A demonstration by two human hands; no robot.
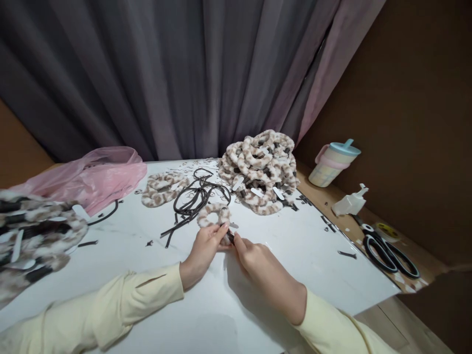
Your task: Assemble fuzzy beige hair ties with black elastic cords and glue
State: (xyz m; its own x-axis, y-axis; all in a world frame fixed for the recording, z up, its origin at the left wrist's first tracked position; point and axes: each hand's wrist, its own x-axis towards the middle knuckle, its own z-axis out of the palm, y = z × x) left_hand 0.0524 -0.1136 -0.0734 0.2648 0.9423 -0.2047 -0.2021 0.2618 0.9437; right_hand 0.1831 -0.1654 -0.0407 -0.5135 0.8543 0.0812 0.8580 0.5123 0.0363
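At the middle of the table I hold a fluffy white-and-brown ring. My left hand is closed on its near side, thumb on top. My right hand pinches a short dark piece at the ring's right end; my fingers partly hide it. A small pale strip shows just above the pinch. Just beyond the ring lies a loose tangle of black cords. Another fluffy ring rests flat to the left of the cords.
A tall heap of fluffy rings with white strips stands at the back right. More rings and a pink plastic bag lie left. On the right are a cup, a white bottle, scissors and yellow tape.
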